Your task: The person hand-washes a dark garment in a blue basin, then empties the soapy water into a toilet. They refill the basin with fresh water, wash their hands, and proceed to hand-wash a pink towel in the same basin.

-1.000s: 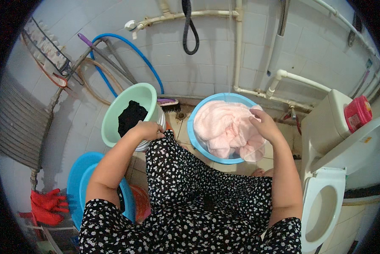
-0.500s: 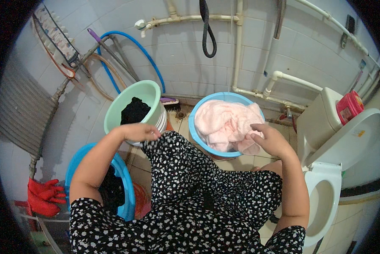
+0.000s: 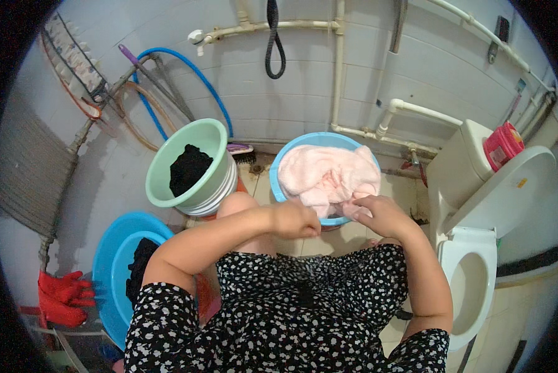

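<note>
A fluffy pale pink cloth, towel-like [image 3: 328, 171], lies bunched in a light blue basin [image 3: 281, 146] in front of me. My right hand [image 3: 381, 216] is at the cloth's near right edge, its thumb and fingers closed round a fold there. My left hand [image 3: 295, 221] hangs by the basin's near left rim with its fingers curled in. What it holds, if anything, is hidden. To the left, a black cloth [image 3: 190, 169] sits in a pale green basin [image 3: 157, 193], which rests on a white bucket [image 3: 220, 194].
A larger blue basin [image 3: 108, 280] with dark cloth [image 3: 139, 267] stands at my left, beside red rubber gloves [image 3: 65, 298]. A toilet [image 3: 468, 286] with its lid raised is at my right. A purple brush [image 3: 240, 149] lies near the wall, below pipes [image 3: 279, 26].
My left hand has moved right, from beside my knee to the pink cloth's basin, and its fingers have curled. My right hand has closed on the cloth. My left knee now shows bare.
</note>
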`<state>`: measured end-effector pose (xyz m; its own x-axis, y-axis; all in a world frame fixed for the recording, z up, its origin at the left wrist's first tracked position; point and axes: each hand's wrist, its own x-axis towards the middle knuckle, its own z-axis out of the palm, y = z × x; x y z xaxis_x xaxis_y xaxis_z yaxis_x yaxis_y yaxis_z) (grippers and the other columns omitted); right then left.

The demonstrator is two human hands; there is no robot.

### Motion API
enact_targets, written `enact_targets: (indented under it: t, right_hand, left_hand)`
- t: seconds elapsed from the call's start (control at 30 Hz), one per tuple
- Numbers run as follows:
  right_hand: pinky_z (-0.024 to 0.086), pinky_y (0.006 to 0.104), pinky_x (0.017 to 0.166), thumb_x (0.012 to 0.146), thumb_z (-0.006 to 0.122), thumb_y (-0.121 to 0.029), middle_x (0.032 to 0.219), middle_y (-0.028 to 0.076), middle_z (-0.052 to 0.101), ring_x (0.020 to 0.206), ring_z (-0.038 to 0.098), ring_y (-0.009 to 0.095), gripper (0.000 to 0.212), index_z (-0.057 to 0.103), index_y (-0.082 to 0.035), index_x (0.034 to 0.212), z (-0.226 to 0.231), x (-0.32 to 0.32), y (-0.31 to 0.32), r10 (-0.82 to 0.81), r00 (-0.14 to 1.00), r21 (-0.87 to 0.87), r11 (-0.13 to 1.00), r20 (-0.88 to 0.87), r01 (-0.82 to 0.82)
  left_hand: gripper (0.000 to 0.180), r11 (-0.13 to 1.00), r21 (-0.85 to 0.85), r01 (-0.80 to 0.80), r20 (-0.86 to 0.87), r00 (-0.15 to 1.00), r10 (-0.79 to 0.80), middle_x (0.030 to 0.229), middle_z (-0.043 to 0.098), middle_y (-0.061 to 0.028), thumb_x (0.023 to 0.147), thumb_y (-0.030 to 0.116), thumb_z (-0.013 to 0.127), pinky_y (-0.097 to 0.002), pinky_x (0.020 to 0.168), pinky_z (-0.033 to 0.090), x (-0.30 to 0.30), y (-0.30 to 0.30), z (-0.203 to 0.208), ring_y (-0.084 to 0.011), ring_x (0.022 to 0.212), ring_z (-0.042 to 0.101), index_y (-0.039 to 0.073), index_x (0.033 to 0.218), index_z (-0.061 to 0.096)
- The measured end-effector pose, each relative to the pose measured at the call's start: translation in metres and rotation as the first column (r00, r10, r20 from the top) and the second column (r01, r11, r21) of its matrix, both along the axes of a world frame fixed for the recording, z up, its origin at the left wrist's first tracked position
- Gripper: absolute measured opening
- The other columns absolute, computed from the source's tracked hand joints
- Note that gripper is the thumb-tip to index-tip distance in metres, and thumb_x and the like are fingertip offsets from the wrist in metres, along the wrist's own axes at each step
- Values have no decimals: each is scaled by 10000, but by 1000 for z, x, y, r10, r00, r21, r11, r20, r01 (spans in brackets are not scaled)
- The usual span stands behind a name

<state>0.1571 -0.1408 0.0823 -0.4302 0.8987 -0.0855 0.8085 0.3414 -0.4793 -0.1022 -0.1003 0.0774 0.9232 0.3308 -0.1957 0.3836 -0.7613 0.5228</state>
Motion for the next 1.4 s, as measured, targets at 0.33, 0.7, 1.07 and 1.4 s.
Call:
enact_targets:
  t: [0.33, 0.7, 1.07, 1.4]
  right_hand:
    - [336, 429, 983, 758, 620, -330, 1303, 193, 416, 1198, 393, 364, 573, 471, -100, 1261, -37, 1, 33, -169, 979, 62, 985, 115, 163]
    - [303, 508, 983, 653, 719, -366, 1399, 186, 304, 1273, 317, 355, 788, 383, -172, 1339, -122, -13, 114, -104, 751, -70, 978, 652, 197]
    - [483, 310, 750, 844, 592, -236, 1027, 133, 610, 870, 599, 187, 434, 482, -1, 1192, -57, 8, 160, -608, 524, -413, 793, -597, 448]
    - [423, 361, 896, 860, 596, -315, 1294, 133, 402, 1131, 465, 222, 675, 245, -65, 1380, -3, -33, 129, -486, 54, -464, 857, -872, 223]
  left_hand:
    - [776, 801, 282, -528, 69, 844, 532, 1448, 176, -173, 704, 302, 696, -517, 1028, 277, 21, 116, -95, -423, 1317, 163, 223, 1377, 319]
    - [675, 834, 432, -343, -326, 803, 499, 1443, 256, -92, 682, 323, 700, -586, 996, 252, 30, 135, -152, -378, 1293, 264, 255, 1298, 434]
    - [643, 699, 315, -642, 351, 763, 543, 1382, 316, -195, 705, 172, 602, -451, 1052, 239, 24, 148, -75, -355, 1257, 329, 74, 1307, 400]
    - [512, 747, -285, -601, 790, 294, 538, 1073, 582, -122, 733, 89, 662, -332, 927, 410, 40, 154, -68, -239, 1040, 538, 30, 1208, 481]
